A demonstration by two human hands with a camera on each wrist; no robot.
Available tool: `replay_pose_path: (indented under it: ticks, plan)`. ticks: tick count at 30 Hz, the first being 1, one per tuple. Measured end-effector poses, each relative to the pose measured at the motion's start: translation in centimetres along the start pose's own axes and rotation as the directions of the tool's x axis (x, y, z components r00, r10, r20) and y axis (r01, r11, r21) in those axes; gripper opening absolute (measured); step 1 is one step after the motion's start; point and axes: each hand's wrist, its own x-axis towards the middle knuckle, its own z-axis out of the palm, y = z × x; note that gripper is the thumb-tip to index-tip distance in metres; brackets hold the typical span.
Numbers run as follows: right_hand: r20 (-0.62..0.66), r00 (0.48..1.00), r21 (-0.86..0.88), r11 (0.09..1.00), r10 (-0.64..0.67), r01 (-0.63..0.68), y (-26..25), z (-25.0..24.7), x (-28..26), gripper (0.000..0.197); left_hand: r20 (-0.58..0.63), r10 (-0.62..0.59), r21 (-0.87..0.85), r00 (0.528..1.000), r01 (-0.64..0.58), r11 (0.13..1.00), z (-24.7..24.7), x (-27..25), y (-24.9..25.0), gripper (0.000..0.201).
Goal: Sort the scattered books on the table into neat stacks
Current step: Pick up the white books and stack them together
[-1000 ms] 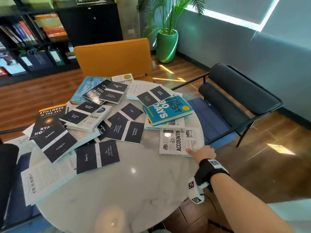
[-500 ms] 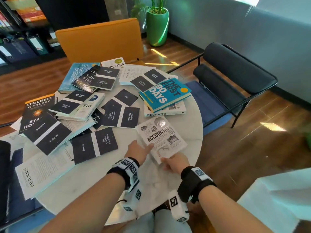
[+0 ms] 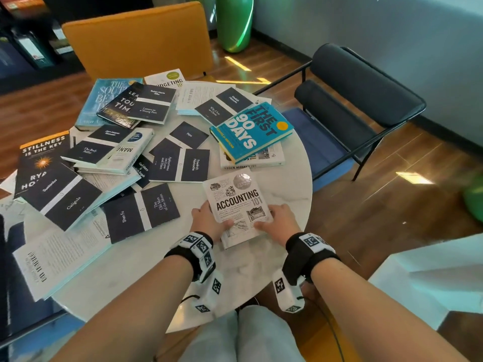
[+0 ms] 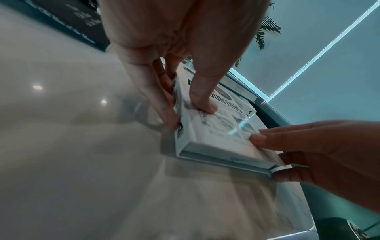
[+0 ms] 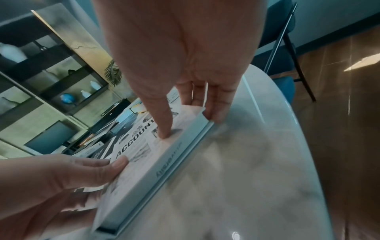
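Accounting 101 book (image 3: 236,205) between both grips: left hand (image 3: 206,222), right hand (image 3: 281,222) pinching side edges.

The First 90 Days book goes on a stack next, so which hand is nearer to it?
Right. The right hand sits below The First 90 Days book; the left hand lies farther left.

Daylight pours in from the right — bright patches gleam on the wood floor (image 3: 415,177), small glare spots dot the marble table (image 4: 37,87). Wrist views run dim, bluish, motion-smeared near the bottom — edges bend hard.
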Motion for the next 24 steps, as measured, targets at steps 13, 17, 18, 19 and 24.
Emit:
replay_pose_path:
  ticks: [13,17,18,19,24]
  plan:
    - [0.047,0.999,0.047,0.999,-0.001,-0.001,-1.5,-3.2,1.6,0.04,-0.013,-0.069,0.032,0.998,0.069,0.997,-2.4,-0.2,-0.5,0.071]
    - [-0.013,1.0,0.024,1.0,-0.007,0.007,-3.5,-6.8,5.0,0.037,-0.102,-0.063,0.101,0.993,0.073,0.992,-4.0,3.1,3.5,0.065]
    - [-0.022,1.0,0.017,1.0,-0.008,0.008,-3.9,-7.8,5.9,0.037,-0.079,-0.059,0.132,0.995,0.069,0.989,-4.2,4.4,4.4,0.062]
    - [-0.025,1.0,0.006,1.0,-0.001,0.001,-4.4,-8.6,6.8,0.037,-0.058,-0.06,0.155,0.997,0.068,0.986,-4.3,5.5,5.4,0.062]
    - [0.0,1.0,-0.059,0.998,0.013,-0.012,-5.2,-11.1,12.3,0.046,-0.03,-0.081,0.117,0.996,0.084,0.99,-3.8,10.5,9.7,0.067]
